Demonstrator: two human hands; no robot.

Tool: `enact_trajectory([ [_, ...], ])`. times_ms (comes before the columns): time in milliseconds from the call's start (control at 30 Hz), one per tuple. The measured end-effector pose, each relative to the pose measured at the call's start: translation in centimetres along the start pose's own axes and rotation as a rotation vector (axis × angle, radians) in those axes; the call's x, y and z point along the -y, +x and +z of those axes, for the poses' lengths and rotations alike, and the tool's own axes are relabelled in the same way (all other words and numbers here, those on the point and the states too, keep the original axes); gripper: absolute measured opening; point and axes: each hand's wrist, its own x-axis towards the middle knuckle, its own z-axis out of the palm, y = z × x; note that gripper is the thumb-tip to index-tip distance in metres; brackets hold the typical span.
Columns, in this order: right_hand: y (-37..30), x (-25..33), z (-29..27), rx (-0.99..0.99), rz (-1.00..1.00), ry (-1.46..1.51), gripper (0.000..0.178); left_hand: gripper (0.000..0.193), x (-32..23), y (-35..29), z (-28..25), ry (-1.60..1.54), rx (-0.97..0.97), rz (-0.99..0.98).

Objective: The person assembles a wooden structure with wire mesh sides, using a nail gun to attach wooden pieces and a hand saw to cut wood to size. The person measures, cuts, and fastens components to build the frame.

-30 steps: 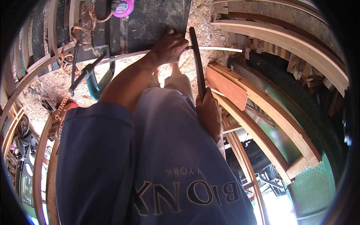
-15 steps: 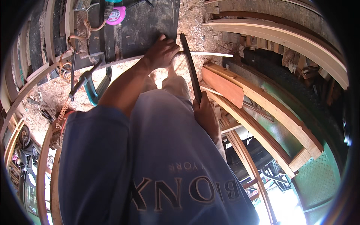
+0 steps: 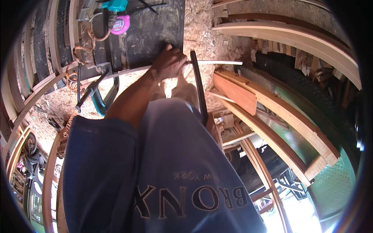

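My left hand (image 3: 169, 64) is closed around a thin wooden strip (image 3: 219, 62) at the near edge of the dark workbench (image 3: 151, 33). The strip's pale end sticks out to the right, past the bench. A long, narrow, dark bar-shaped tool (image 3: 199, 83) crosses the strip just right of that hand; its exact kind is unclear. The tool's near end runs down to my right hand (image 3: 211, 127), closed on it close to my body. My shirt hides much of that hand.
A teal clamp (image 3: 99, 99) grips the bench edge at left. On the bench lie a pink tape measure (image 3: 120, 25), a teal tool (image 3: 114, 5) and a brown cord (image 3: 95, 37). Timber frames (image 3: 279, 105) stand at right, an orange-brown board (image 3: 235, 93) among them. Wood shavings (image 3: 200, 27) cover the floor.
My right hand has drawn the dark tool back toward my body, and the hand is now more hidden by the shirt. My left hand keeps its hold on the strip. The view has shifted slightly.
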Motion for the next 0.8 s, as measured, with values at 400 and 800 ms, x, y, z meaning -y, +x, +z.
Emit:
enact_trajectory([
  [400, 0.9, 3.7, -0.7, 0.063, 0.223, -0.127, 0.021, 0.015, -0.3, -0.3, -0.3, 0.027, 0.056, -0.018],
  [800, 0.9, 2.8, -0.8, -0.067, -0.031, -0.066, 0.039, 0.017, -0.3, 0.1, -0.5, -0.021, 0.090, -0.062],
])
